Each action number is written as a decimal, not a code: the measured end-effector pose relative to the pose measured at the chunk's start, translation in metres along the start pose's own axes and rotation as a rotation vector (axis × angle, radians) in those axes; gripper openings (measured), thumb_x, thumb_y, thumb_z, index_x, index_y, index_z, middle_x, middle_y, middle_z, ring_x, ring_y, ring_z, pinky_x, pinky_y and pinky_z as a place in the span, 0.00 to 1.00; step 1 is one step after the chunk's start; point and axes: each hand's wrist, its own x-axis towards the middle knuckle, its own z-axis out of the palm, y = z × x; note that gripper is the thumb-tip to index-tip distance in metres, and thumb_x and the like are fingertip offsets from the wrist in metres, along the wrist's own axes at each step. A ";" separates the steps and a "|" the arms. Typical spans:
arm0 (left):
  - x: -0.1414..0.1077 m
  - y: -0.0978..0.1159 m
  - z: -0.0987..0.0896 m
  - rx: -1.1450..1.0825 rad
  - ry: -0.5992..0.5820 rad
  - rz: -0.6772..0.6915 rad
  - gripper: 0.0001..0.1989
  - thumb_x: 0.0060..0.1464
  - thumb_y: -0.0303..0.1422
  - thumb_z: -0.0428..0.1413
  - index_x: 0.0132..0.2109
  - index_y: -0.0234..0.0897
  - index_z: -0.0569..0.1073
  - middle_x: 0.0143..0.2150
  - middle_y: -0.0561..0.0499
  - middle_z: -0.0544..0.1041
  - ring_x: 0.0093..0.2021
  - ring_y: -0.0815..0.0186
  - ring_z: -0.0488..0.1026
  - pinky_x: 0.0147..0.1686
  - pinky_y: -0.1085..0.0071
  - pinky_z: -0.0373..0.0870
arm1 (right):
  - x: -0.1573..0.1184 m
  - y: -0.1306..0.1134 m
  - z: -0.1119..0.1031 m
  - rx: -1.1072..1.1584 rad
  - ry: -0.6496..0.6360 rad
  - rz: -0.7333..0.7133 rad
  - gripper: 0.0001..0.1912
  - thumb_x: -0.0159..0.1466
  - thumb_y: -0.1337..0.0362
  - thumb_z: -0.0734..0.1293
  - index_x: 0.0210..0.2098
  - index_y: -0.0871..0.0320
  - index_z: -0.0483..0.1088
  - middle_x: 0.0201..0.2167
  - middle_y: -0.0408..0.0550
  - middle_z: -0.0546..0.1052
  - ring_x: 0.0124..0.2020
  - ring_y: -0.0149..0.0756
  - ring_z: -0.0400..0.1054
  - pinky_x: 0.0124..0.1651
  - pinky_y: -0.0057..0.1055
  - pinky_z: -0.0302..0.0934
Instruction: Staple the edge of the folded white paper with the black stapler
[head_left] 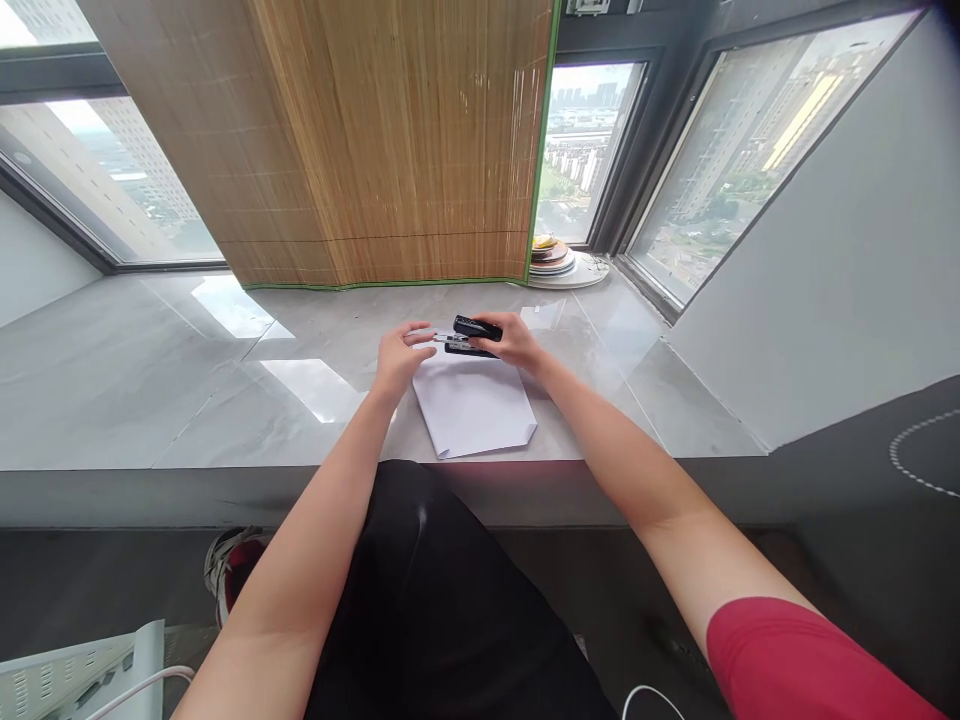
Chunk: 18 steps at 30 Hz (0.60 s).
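Observation:
A black stapler (477,328) is in my right hand (516,340), whose fingers wrap round its hinged end. Its top arm is swung up from the base, and a silver magazine shows between them, its tip pointing left. At that tip is my left hand (401,355), thumb and fingers curled close together; whatever lies between them is too small to make out. Below both hands, a stack of white paper (476,405) lies on the grey stone sill, one lower corner bent up.
A stack of plates (559,265) stands by the window at the back right. A bamboo blind (390,150) hangs down to the sill (112,390). Patches of sunlight fall on the stone. On the floor at the lower left are a shoe (232,570) and a white slatted object (82,675) with a cable.

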 end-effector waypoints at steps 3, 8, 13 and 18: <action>-0.010 0.021 0.014 0.070 -0.075 0.083 0.37 0.42 0.23 0.65 0.63 0.40 0.78 0.56 0.41 0.86 0.64 0.44 0.79 0.56 0.53 0.78 | 0.000 -0.008 0.002 0.031 0.066 -0.010 0.25 0.64 0.45 0.74 0.51 0.57 0.82 0.45 0.50 0.85 0.46 0.46 0.77 0.53 0.39 0.69; -0.017 0.031 0.021 0.108 -0.143 0.183 0.36 0.46 0.23 0.63 0.65 0.42 0.75 0.59 0.43 0.84 0.69 0.44 0.75 0.58 0.53 0.77 | 0.000 -0.015 0.004 0.061 0.134 -0.050 0.23 0.67 0.47 0.72 0.52 0.56 0.80 0.47 0.51 0.84 0.48 0.46 0.77 0.54 0.39 0.68; -0.005 0.018 0.007 0.163 0.071 0.264 0.20 0.60 0.26 0.58 0.58 0.42 0.75 0.62 0.44 0.80 0.63 0.52 0.78 0.63 0.56 0.72 | 0.004 -0.013 0.019 0.018 0.080 0.003 0.22 0.64 0.48 0.74 0.49 0.57 0.79 0.44 0.50 0.84 0.44 0.44 0.76 0.50 0.38 0.67; 0.010 -0.002 -0.007 0.235 0.481 0.077 0.07 0.65 0.24 0.51 0.43 0.39 0.73 0.54 0.39 0.75 0.53 0.56 0.76 0.59 0.59 0.71 | 0.006 -0.009 0.048 -0.122 -0.121 0.070 0.19 0.63 0.48 0.74 0.44 0.56 0.79 0.41 0.49 0.82 0.44 0.44 0.74 0.50 0.36 0.65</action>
